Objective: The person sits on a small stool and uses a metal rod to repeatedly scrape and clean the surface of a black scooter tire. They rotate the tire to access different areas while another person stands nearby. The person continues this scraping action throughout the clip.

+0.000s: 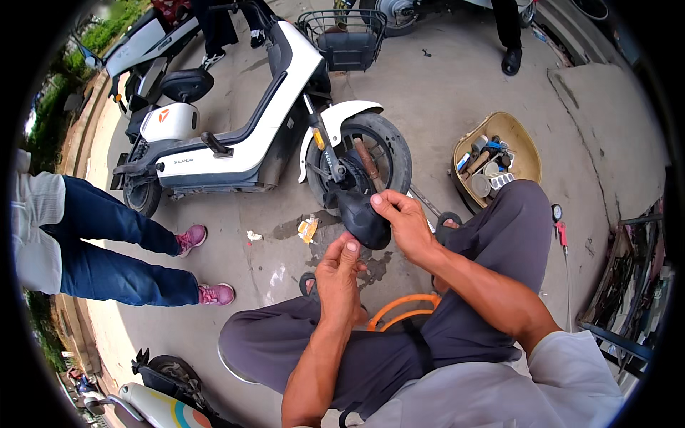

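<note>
Between my hands a black rubber inner tube is stretched out in front of the scooter's front wheel. My left hand pinches its lower edge, thumb upward. My right hand grips its right side, the thumb pressed on the upper face. A tool with a worn brown handle leans across the wheel just above the tube. The wheel belongs to a white electric scooter that stands upright on the concrete. Part of the tube's far end is hidden against the wheel.
A tan, tub-like container with several tools and tins lies right of the wheel. A pressure gauge with a red fitting and hose is by my right knee. A person in jeans stands at left. A yellow-and-white packet lies on the ground.
</note>
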The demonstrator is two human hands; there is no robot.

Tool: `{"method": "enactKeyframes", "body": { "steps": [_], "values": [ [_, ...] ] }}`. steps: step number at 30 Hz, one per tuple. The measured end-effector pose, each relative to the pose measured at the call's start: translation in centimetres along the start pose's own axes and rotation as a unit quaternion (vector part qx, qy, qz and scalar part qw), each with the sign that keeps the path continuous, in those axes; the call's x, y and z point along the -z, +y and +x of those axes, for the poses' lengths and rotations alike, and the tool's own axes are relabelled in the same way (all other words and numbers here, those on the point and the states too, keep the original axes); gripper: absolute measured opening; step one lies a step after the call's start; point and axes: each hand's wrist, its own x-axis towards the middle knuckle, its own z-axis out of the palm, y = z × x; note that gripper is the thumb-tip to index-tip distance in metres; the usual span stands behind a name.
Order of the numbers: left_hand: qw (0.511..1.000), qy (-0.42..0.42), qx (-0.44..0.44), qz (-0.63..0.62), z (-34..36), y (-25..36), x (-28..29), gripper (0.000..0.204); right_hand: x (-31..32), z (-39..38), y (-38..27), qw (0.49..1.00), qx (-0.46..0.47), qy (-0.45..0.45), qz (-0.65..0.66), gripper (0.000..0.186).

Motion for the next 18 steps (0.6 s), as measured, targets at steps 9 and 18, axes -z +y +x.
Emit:
{"method": "enactKeyframes", "body": {
  "steps": [9,18],
  "values": [
    [0.997,-0.03,-0.064,-0.03,1.5,0.3,-1.2,0.024,-1.5,-0.5,-1.6,0.99,0.105,0.001,-0.091,0.034],
    [0.989,-0.044,-0.064,-0.129,2.2,0.7,-1.3,0.026,2.5,-4.7,-6.5,0.903,0.319,-0.032,-0.285,0.043]
  ]
}}
